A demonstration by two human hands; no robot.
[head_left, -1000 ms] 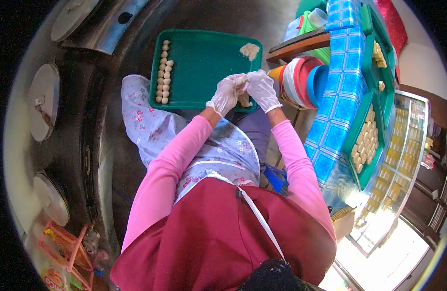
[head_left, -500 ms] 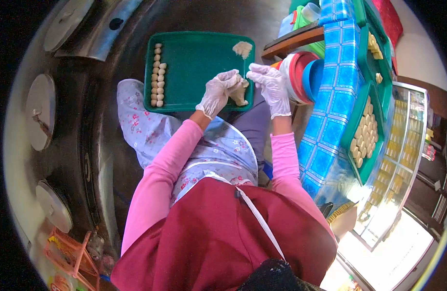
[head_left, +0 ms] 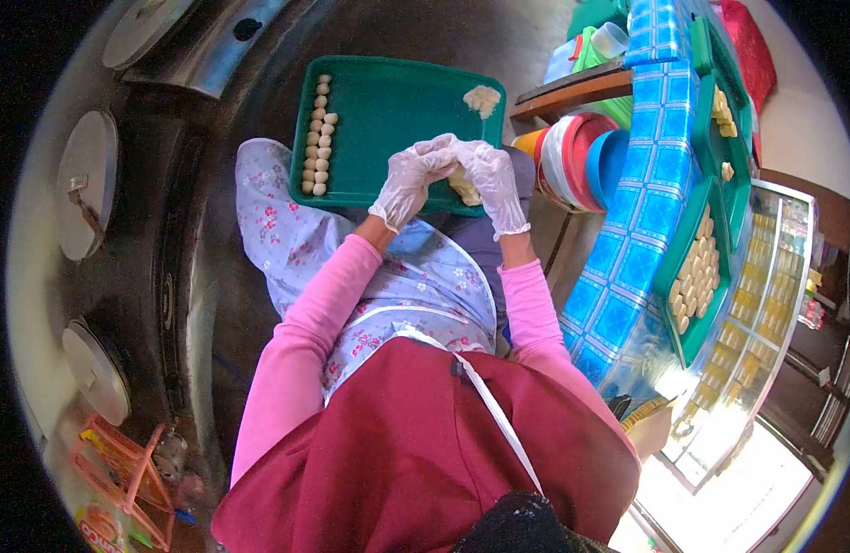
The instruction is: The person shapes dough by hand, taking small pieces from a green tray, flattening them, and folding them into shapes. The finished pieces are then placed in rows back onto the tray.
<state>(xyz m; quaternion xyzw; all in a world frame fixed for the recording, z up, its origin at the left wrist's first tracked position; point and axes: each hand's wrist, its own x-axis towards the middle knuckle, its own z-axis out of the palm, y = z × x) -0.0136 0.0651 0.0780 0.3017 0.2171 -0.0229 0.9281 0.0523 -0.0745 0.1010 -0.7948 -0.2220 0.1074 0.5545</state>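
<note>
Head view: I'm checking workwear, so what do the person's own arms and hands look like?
The left hand and right hand wear thin, wrinkled, whitish, slightly see-through gloves with loose cuffs. Close-fitting, plain pink fabric sleeves end short of the gloves. A plain burgundy cloth garment drapes over the upper arms. I see no markings.

Daylight glares blown-out white through the opening [head_left: 738,484] at lower right and whitens the lower end of the glass display case [head_left: 755,281], while the left side lies dim and grainy, and fisheye distortion curves the outer edges into black, noise-speckled corners.
</note>
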